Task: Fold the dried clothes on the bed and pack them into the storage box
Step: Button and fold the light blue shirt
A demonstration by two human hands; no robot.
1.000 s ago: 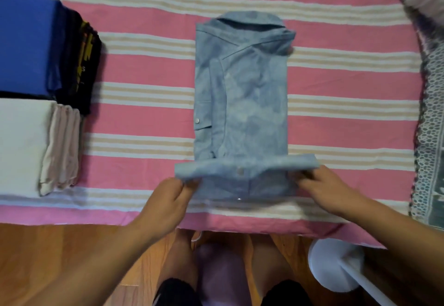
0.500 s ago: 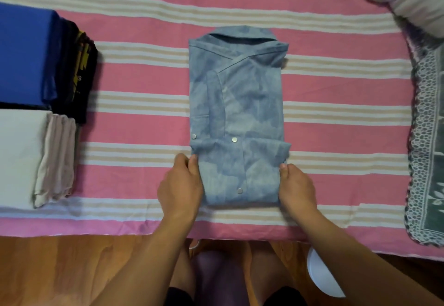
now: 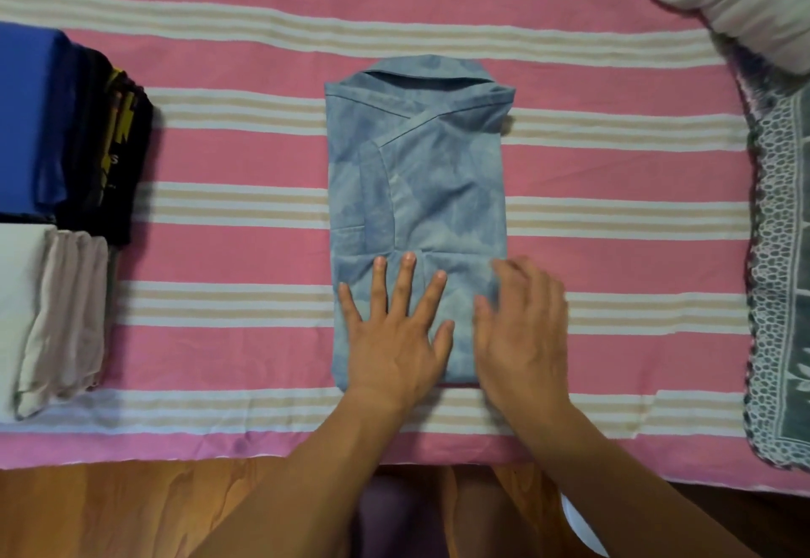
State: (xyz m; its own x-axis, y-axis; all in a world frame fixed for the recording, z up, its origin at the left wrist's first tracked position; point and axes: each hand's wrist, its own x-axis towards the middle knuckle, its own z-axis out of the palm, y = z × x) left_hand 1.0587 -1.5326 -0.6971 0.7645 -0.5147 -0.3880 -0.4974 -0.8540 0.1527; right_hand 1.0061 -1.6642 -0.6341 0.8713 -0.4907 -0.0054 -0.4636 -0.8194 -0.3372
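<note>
One folded blue shirt (image 3: 416, 206) lies mid-bed (image 3: 613, 171) near the front edge. Left hand (image 3: 394, 338) and right hand (image 3: 521, 334) press flat, fingers straight, on its lower fold. Four folded garments (image 3: 65, 215) sit at the left edge.

A home bedroom: a bed (image 3: 219, 53) under a pink striped sheet, folded clothes (image 3: 65, 162) at its left edge, wooden floor (image 3: 109, 513) below

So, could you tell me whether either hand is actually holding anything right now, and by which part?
Nothing is held. The left hand and right hand lie flat, pressing the folded lower part of the blue shirt.
</note>
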